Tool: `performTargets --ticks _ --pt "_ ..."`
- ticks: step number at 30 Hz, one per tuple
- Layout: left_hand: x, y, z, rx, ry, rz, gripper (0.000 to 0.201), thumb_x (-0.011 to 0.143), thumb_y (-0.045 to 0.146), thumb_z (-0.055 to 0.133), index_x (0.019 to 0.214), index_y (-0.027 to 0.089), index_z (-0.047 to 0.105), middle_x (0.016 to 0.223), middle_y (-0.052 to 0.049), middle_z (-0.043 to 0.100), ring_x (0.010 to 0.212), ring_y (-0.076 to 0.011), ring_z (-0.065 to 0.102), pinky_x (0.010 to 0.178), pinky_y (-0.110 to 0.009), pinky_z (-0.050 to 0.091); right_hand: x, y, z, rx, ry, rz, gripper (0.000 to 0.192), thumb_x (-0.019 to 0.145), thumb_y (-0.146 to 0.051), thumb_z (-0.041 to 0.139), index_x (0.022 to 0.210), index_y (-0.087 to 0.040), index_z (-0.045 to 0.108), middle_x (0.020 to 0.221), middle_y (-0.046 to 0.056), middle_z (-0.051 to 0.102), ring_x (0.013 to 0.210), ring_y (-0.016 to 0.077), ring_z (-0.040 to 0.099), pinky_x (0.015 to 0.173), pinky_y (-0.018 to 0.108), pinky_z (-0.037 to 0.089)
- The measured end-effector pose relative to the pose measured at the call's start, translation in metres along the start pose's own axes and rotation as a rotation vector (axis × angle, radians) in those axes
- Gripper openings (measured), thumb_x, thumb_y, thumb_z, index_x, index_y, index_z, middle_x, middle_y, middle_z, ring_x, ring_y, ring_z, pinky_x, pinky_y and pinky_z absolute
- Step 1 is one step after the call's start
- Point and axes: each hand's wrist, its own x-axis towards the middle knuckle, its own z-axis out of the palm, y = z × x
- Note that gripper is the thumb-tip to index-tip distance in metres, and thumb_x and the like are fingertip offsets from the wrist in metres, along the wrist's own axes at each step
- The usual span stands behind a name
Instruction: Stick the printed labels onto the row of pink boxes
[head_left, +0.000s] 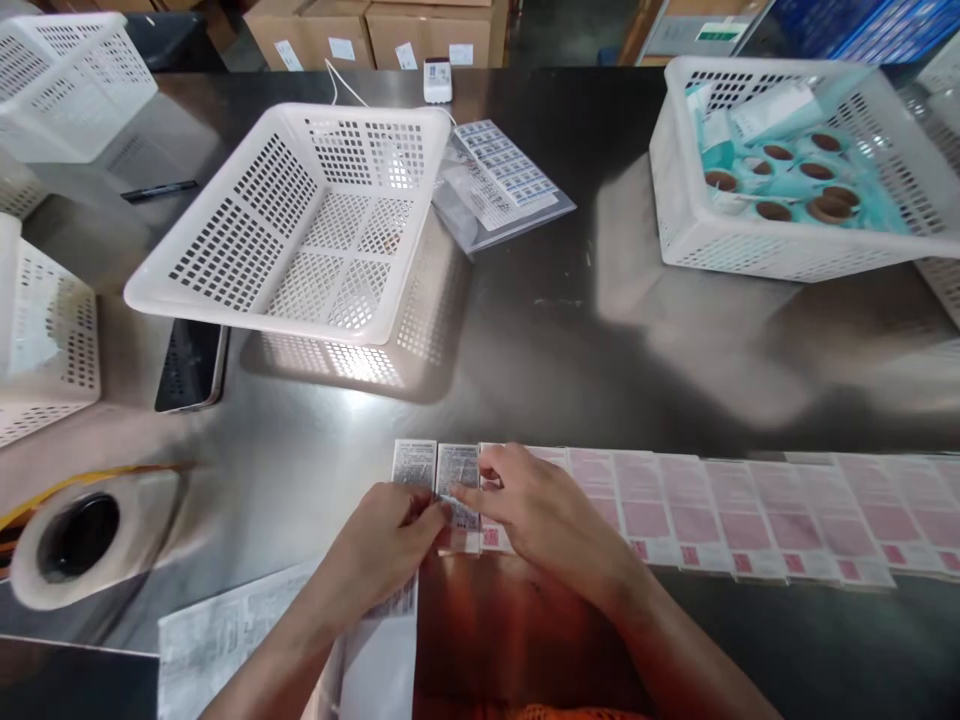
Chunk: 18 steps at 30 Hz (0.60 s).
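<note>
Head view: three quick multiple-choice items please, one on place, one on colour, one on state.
1. Where is the row of packets?
A. in a basket
B. flat along the table's near edge
C. on the floor

2. What colour are the packets right of the hands?
A. pink
B. green
C. black

3. The tilted basket is:
A. full
B. lidded
C. empty

B: the row lies on the table.
A: pink fronts show.
C: only bare mesh shows inside.

We count four white perforated baskets (pixel 300 215), two bare hands (pixel 540 510), one tape roll (pixel 82 535) at lower left, one phone (pixel 191 365), one pen (pixel 159 190), and three cardboard boxes (pixel 375 30) along the top edge.
</note>
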Motion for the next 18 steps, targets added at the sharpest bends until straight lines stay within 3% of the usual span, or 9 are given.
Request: performTargets --ticks 2,7,12,16,18 --pt "-0.0006 0.0007 -0.0004 -0.002 0.000 -0.007 0.039 0.088 0.040 0.043 0.062 0.018 0.063 0.055 0.000 0.060 0.056 -0.0160 0.054 0.057 -0.028 0.035 -0.0016 0.0008 -0.0011 0.053 -0.008 -0.021 0.023 0.093 -0.014 0.058 0.105 -0.029 0.071 0.097 0.003 0.057 0.083 0.0154 0.050 0.069 0.024 0.038" --pt "-0.0009 0.0016 -0.0003 -0.020 -0.012 -0.028 0.039 0.087 0.040 0.044 0.061 0.018 0.063 0.052 0.001 0.058 0.055 -0.0160 0.053 0.058 -0.028 0.034 -0.0022 0.0020 -0.0004 0.076 0.053 0.081 0.034 0.096 -0.007 0.046 0.122 -0.021 0.063 0.096 0.005 0.055 0.082 0.0156 0.050 0.069 0.024 0.041" --pt "-0.0003 0.0007 0.0009 -0.025 0.010 -0.039 0.038 0.086 0.039 0.046 0.059 0.018 0.062 0.053 0.001 0.057 0.055 -0.0157 0.052 0.057 -0.028 0.034 -0.0016 0.0014 -0.0009 0.122 0.020 0.027 0.031 0.090 -0.003 0.049 0.101 -0.022 0.070 0.094 0.004 0.054 0.084 0.0159 0.051 0.072 0.024 0.042" --pt "-0.0013 0.0015 0.0010 -0.017 0.004 -0.039 0.038 0.086 0.040 0.045 0.060 0.018 0.062 0.052 0.001 0.057 0.055 -0.0159 0.053 0.058 -0.028 0.035 -0.0012 0.0007 0.0022 0.093 0.052 0.092 0.038 0.091 -0.001 0.044 0.121 -0.018 0.062 0.096 0.005 0.053 0.082 0.0159 0.049 0.070 0.024 0.041" --pt "-0.0018 0.0020 0.0010 -0.007 0.009 -0.039 0.038 0.086 0.039 0.045 0.059 0.018 0.061 0.053 0.001 0.057 0.055 -0.0157 0.053 0.058 -0.028 0.035 -0.0008 0.0001 0.0033 0.071 0.047 0.087 0.037 0.092 -0.001 0.045 0.118 -0.019 0.063 0.094 0.004 0.052 0.081 0.0160 0.047 0.068 0.025 0.040"
